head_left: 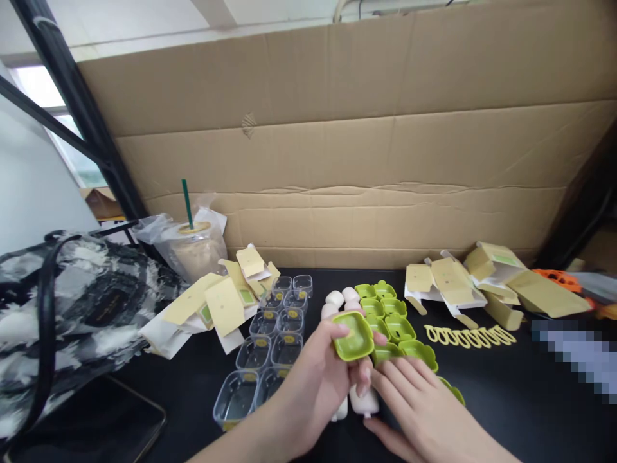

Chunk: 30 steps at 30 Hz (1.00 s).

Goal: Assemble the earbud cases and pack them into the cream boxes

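My left hand [315, 379] holds a green square lid [353, 335] between thumb and fingers, just above the black table. My right hand [418, 405] lies flat beside it with fingers spread, over a white rounded piece [365, 401] and close to the nearest green lids. Behind the hands stands a double row of green lids [391, 315]. Several white rounded pieces [335, 299] lie at the far end of that row. To the left are clear plastic cups [270, 344] in two rows.
A cardboard sheet [366, 154] walls the back of the table. Folded yellow cartons lie at left [224, 302] and right [482, 276]. A row of yellow rings [470, 335] lies right of the lids. A patterned bag [72, 302] and an iced drink [193, 247] sit at left.
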Tool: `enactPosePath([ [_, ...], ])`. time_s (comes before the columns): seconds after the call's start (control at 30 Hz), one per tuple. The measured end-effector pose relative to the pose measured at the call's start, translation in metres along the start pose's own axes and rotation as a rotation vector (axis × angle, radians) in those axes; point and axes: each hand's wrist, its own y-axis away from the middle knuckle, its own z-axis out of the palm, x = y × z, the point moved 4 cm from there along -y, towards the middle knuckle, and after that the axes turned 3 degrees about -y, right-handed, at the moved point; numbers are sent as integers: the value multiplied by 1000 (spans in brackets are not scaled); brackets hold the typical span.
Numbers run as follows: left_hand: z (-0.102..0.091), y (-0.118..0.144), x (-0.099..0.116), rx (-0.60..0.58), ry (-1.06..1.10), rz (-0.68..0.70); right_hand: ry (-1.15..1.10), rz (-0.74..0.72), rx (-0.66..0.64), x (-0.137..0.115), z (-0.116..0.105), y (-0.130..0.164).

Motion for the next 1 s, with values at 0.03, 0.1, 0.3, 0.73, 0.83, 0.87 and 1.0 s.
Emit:
enactPosePath([
  [0.03,-1,0,-3,0,-3,-27,5,-9,26,-1,-1,1],
  [0.1,-3,0,-8,11,-9,-62,-60,9,55,1,-7,3],
  [0.3,-6,-7,-24,-1,4,-31,-450,349,81,41,-41,9],
  [0.73,-3,-7,-76,-270,51,-164,-511,191,187,27,-65,0],
  [0.83,0,-2,-73,-260,-20,-115,-451,147,172,23,-59,2],
  [0.87,1,0,-72,-265,-40,-109,-438,148,186,23,-58,2],
  [1.0,1,3,-71,-286,-97,-99,-403,124,234,21,-56,1],
])
